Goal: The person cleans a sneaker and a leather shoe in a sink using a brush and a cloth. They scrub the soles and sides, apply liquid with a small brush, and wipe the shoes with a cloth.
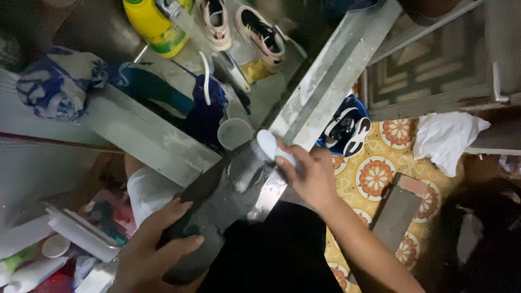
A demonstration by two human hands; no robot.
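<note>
Head view, looking down at two bare hands working on a dark grey shoe [217, 211] at the middle of the frame. Left hand [157, 249], near and left, is curled around the near end of the shoe, fingers wrapped over its side and thumb on top, holding it firmly. Right hand [309, 176], just right of centre, is closed around the white handle of a brush [271, 147], whose head rests against the far end of the shoe. The shoe lies tilted, its far end touching the edge of a metal basin rim [325, 81] that runs diagonally from centre to the far right.

Just beyond the brush stands a small grey cup [234, 133]. Farther off, a yellow bottle [154, 24] stands at the far left of centre, with a pair of pink and black sneakers [244, 27] lying beside it on the wet surface. A blue and white patterned cloth [57, 81] sits on a ledge at the far left. Another dark sneaker with white stripes [344, 130] lies in a blue tub to the right of the basin rim. A white rag [445, 138] rests on the orange-patterned floor [374, 176] at the right
</note>
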